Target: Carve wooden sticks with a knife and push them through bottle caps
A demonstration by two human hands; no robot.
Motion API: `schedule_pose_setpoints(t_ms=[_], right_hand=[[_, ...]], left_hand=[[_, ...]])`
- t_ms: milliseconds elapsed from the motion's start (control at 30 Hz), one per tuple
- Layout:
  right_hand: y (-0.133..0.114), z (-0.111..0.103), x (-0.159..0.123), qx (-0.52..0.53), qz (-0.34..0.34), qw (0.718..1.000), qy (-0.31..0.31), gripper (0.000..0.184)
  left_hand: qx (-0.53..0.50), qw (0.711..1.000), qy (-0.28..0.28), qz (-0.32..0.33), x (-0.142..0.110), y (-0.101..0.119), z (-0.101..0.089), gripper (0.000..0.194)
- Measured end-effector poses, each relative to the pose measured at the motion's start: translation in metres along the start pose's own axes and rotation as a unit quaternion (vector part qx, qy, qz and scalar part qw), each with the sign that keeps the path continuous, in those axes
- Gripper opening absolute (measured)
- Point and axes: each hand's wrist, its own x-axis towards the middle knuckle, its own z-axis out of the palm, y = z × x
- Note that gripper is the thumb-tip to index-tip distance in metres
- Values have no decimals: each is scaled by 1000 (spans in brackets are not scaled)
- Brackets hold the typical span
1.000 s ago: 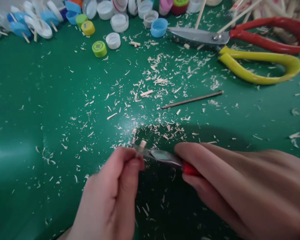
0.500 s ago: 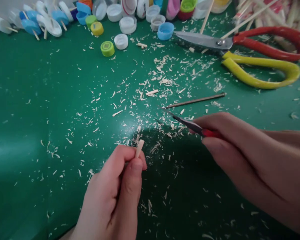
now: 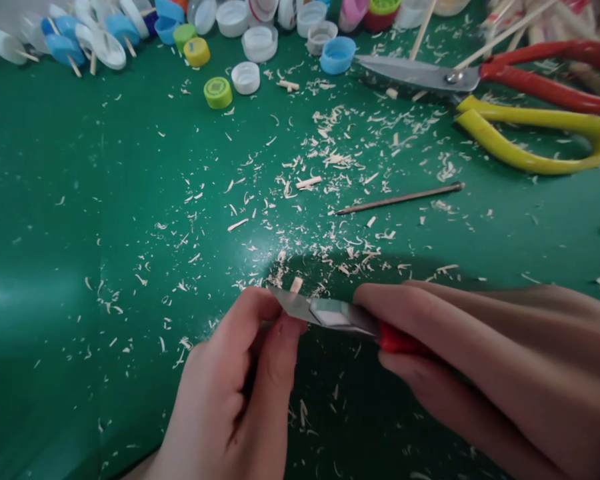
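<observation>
My left hand (image 3: 250, 380) pinches a short wooden stick (image 3: 296, 285) between thumb and forefinger, its pale tip poking out upward. Closed round the red handle of a craft knife (image 3: 337, 315) is my right hand (image 3: 455, 353). The knife's pointed blade lies across the stick just above my left thumb and hides part of it. Pale wood shavings (image 3: 337, 160) are strewn over the green table (image 3: 40, 267) around both hands. Beyond my hands, a thin metal nail-like rod (image 3: 400, 199) rests on the table.
Scissors (image 3: 455, 78) with one red and one yellow handle lie at the upper right, by a bundle of wooden sticks (image 3: 510, 30). Along the back are several bottle caps (image 3: 337, 55). Caps threaded on sticks (image 3: 65, 50) sit at the upper left.
My right hand has come left and down, turning the knife so its blade now crosses the stick. My left hand still pinches the stick. The whole view has shifted slightly.
</observation>
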Motion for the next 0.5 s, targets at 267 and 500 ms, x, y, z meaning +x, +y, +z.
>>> schedule_pose_setpoints(t_ms=[267,500], right_hand=[[2,0,0,5,-20,1000,12,20],[2,-1,0,-12,-17,1000,-2,20]], left_hand=[[-35,999,-7,3,0,3,1,24],[-47,999,-2,9,0,7,2,24]])
